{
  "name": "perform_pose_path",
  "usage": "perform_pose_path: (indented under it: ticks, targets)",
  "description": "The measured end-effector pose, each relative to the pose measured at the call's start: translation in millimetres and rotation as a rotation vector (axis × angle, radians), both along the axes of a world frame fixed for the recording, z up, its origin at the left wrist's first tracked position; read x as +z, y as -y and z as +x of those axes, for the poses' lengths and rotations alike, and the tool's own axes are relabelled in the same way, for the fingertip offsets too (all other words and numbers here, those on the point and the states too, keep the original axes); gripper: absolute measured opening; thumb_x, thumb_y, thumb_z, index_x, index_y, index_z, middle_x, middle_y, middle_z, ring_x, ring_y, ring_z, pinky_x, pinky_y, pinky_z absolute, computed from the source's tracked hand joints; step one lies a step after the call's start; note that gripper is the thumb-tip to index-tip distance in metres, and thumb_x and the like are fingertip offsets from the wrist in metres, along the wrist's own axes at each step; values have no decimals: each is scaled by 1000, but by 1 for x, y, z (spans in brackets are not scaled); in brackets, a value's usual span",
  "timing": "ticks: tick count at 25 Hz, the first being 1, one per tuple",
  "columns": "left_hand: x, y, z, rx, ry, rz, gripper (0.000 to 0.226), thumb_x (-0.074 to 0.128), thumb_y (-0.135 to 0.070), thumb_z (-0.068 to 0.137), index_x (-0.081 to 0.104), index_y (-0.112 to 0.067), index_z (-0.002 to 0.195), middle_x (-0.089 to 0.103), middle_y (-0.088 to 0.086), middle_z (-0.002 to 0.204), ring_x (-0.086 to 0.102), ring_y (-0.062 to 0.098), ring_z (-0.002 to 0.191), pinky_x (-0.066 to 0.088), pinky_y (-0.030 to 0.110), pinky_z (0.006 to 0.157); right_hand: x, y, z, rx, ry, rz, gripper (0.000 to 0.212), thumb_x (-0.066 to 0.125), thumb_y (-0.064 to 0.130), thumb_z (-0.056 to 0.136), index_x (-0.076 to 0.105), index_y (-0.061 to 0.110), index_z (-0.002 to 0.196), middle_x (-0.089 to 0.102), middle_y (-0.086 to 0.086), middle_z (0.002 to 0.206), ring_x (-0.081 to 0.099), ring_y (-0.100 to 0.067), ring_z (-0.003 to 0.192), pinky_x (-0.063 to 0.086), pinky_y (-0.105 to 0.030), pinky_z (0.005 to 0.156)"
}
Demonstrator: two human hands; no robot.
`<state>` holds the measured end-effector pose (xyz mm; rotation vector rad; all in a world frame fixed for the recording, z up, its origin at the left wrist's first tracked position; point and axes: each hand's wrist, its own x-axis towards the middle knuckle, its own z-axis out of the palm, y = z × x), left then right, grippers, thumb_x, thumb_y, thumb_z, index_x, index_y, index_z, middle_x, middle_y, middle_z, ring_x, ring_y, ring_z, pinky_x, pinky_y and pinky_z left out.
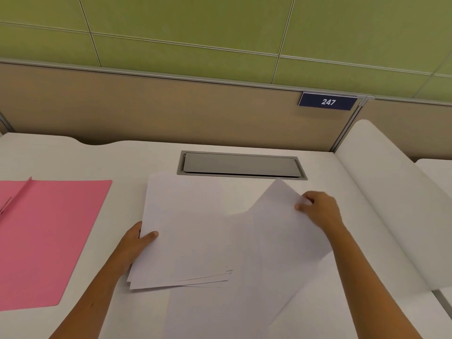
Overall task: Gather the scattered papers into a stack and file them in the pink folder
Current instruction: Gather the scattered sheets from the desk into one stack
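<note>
A loose stack of white papers (186,228) lies in the middle of the white desk. My left hand (137,243) grips its left edge, thumb on top. To the right, a single white sheet (281,228) is tilted and lifted at its far corner, overlapping the stack. My right hand (318,209) pinches that sheet's right edge. One more sheet (232,311) lies flat nearer to me. The pink folder (49,236) lies open on the desk at the left, its metal fastener near the left edge of the view.
A grey cable hatch (241,165) is set into the desk (137,157) behind the papers. A tan partition with a blue "247" sign (327,102) stands at the back. A white curved divider (386,196) borders the desk on the right.
</note>
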<state>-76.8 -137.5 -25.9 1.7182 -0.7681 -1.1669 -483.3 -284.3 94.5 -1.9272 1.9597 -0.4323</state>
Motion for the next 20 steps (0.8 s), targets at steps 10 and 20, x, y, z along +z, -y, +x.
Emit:
perform_pose_path:
  ticks: [10, 20]
  targets:
    - [8, -3, -1, 12, -29, 10, 38, 62, -16, 91, 53, -13, 127, 64, 10, 122, 64, 29, 104, 52, 48, 92, 122, -18, 55, 19, 184, -1020, 15, 60, 13, 88, 70, 5, 95, 73, -16, 81, 57, -27, 63, 28, -17, 61]
    - [11, 1, 0, 95, -125, 82, 62, 29, -63, 92, 61, -17, 119, 66, 7, 115, 62, 27, 107, 44, 45, 102, -81, -97, 190, 749, 85, -880, 40, 47, -2, 81, 74, 16, 105, 73, -1, 111, 69, -19, 103, 57, -34, 84]
